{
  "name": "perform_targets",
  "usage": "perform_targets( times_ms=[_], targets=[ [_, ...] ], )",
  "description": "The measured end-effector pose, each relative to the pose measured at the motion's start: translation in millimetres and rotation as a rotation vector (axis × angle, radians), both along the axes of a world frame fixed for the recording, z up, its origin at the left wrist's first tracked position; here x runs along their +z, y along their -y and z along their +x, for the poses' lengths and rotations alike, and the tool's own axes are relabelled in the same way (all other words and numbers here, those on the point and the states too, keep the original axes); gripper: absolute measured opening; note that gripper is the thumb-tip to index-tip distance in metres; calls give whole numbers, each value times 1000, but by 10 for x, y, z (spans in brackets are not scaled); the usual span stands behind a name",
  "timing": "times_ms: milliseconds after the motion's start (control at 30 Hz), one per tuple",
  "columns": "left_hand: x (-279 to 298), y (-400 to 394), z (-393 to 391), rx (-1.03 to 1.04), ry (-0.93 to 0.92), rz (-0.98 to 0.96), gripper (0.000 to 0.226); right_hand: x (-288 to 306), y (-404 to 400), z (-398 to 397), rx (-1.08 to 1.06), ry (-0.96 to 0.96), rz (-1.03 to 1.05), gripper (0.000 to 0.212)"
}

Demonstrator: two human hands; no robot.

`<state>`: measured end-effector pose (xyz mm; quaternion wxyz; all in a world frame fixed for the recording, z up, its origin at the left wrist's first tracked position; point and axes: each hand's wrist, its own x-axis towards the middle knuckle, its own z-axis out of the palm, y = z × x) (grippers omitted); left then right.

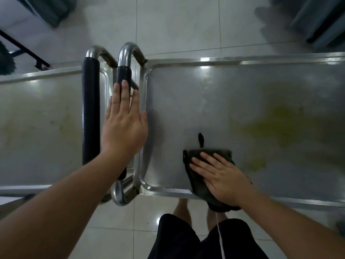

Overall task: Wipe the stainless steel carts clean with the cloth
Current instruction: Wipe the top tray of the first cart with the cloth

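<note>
Low in the right half of the frame, a dark grey cloth (200,179) lies on the top tray of the right-hand stainless steel cart (233,101), draped partly over the tray's near rim, with a small hanging loop sticking up from its far edge. Right hand (221,179) presses flat on the cloth, fingers straight and slightly spread, holding nothing in a grip. Yellowish smears (270,126) stain the tray surface to the right of the cloth, toward the frame's right edge. At centre left, the left hand (124,126) is flat and open, fingers straight and pointing up the frame, over the black-padded push handle (123,75) of the right cart; whether the palm actually touches the bar is hard to tell. Just beside it, further left, stands a second steel cart (41,118) with its own black-padded handle (91,111) and fainter yellowish marks. Pale floor tiles (177,25) fill the top of the frame, and the person's dark shorts (179,238) show at the bottom centre.
</note>
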<state>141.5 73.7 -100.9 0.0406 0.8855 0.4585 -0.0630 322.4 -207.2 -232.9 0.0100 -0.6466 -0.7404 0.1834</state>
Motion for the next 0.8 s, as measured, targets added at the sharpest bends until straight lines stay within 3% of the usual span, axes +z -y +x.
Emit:
perform_targets(
  times_ms=[433, 600, 800],
  targets=[
    [-13, -4, -32, -6, 36, 21, 62, 227, -1955, 2068, -319, 92, -108, 70],
    [-22, 7, -19, -4, 20, 26, 62, 234, -1287, 1653, -297, 91, -65, 67],
    [-12, 7, 4, 3, 8, 7, 63, 89, 663, 793, -40, 70, 3, 65]
  ],
)
